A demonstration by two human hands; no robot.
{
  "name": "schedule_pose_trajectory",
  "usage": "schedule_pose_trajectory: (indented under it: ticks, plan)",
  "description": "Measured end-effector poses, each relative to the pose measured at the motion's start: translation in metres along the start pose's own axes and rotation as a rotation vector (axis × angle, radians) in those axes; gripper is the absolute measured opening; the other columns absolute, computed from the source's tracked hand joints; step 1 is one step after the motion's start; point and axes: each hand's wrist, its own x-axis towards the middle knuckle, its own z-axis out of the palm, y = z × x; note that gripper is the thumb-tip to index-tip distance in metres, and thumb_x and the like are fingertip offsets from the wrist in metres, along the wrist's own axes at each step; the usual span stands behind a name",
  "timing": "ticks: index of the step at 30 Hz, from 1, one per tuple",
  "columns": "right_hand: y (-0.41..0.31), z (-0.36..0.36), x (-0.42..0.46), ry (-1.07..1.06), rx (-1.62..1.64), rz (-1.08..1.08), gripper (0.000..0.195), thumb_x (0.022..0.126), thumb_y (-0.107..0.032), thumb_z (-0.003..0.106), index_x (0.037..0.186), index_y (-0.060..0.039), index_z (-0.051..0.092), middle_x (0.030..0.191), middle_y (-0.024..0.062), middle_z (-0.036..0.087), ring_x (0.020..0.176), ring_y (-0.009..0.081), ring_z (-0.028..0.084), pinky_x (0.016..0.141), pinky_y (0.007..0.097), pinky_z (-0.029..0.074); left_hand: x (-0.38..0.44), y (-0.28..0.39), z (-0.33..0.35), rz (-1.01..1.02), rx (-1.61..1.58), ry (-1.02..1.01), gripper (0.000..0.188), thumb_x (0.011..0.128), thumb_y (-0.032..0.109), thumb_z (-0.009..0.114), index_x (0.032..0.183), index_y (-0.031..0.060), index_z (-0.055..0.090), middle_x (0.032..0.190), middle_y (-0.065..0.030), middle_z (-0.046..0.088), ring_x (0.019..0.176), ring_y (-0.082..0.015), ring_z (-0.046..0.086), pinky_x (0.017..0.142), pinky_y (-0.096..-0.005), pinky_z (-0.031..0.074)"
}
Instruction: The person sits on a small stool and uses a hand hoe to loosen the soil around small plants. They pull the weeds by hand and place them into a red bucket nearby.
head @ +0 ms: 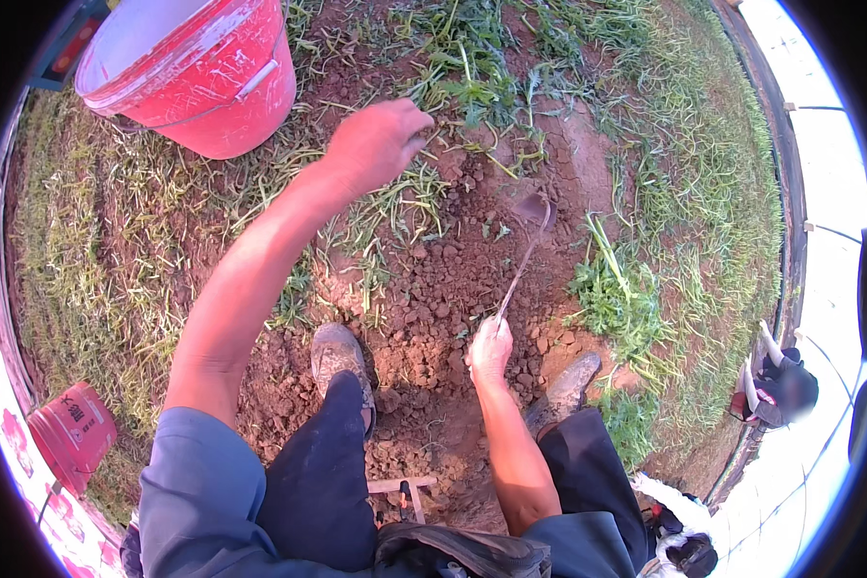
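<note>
My right hand (490, 350) is closed around the handle of a small hoe (522, 271), whose metal blade (535, 209) rests on the loose brown soil. Stretched out ahead, my left hand (384, 141) hovers over cut stems and soil, its fingers bent; whether anything is between them cannot be told. Beyond it lie leafy green plants (477, 90). A bunch of green plants (614, 296) lies on the soil right of the hoe. Crumbled soil (433, 303) spreads between my two muddy shoes.
A large red bucket (209, 87) stands at the upper left, a smaller red bucket (74, 437) at the lower left. One person (777, 390) is at the right edge, another (675, 527) at the lower right. Part of a wooden frame (403, 484) shows between my legs.
</note>
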Motion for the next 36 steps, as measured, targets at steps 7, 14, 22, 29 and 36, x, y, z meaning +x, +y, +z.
schedule_pose_trajectory:
  ticks: [7,14,22,29,36]
  plan:
    - [0.010,-0.018,0.058,0.084,-0.023,-0.207,0.026,0.100,-0.027,0.047,0.095,-0.0021,0.055,0.066,0.0093,0.052,0.053,0.0230,0.052,0.051,0.0403,0.043,0.072,0.049,0.177,0.036,0.063,-0.234,0.058,0.083,0.016,0.079,0.137,0.0097,0.059,0.129,-0.0104,0.063,0.126,-0.0323,0.055,0.107,-0.0465,0.044]
    - [0.025,-0.008,0.073,0.085,-0.063,-0.313,0.019,0.099,-0.019,0.048,0.088,-0.0050,0.054,0.064,-0.0006,0.049,0.054,0.0123,0.049,0.051,0.0317,0.041,0.109,0.059,0.239,-0.022,0.206,-0.320,0.029,0.086,0.021,0.074,0.115,0.0149,0.072,0.112,-0.0071,0.067,0.114,-0.0291,0.060,0.099,-0.0449,0.045]
    - [-0.047,0.004,0.078,0.046,-0.177,-0.288,0.027,0.100,-0.024,0.049,0.094,0.0009,0.056,0.075,0.0166,0.060,0.066,0.0329,0.058,0.068,0.0456,0.048,0.115,0.039,0.264,-0.158,0.044,-0.149,0.015,0.085,0.027,0.073,0.097,0.0222,0.079,0.097,-0.0043,0.074,0.103,-0.0248,0.066,0.092,-0.0430,0.045]
    - [-0.068,0.020,0.081,-0.037,-0.217,-0.159,0.026,0.101,-0.021,0.051,0.106,0.0042,0.055,0.095,0.0313,0.066,0.095,0.0516,0.063,0.085,0.0564,0.047,0.116,0.049,0.253,-0.239,-0.200,-0.131,0.022,0.086,0.034,0.076,0.100,0.0170,0.080,0.098,-0.0085,0.076,0.094,-0.0336,0.069,0.083,-0.0442,0.052]
    - [-0.061,0.021,0.067,-0.065,-0.269,-0.271,0.025,0.101,-0.020,0.049,0.104,0.0042,0.055,0.092,0.0308,0.066,0.093,0.0523,0.063,0.084,0.0564,0.047,0.121,0.023,0.251,-0.304,-0.643,0.030,0.027,0.088,0.028,0.073,0.099,0.0038,0.075,0.094,-0.0153,0.076,0.083,-0.0268,0.070,0.082,-0.0362,0.054]
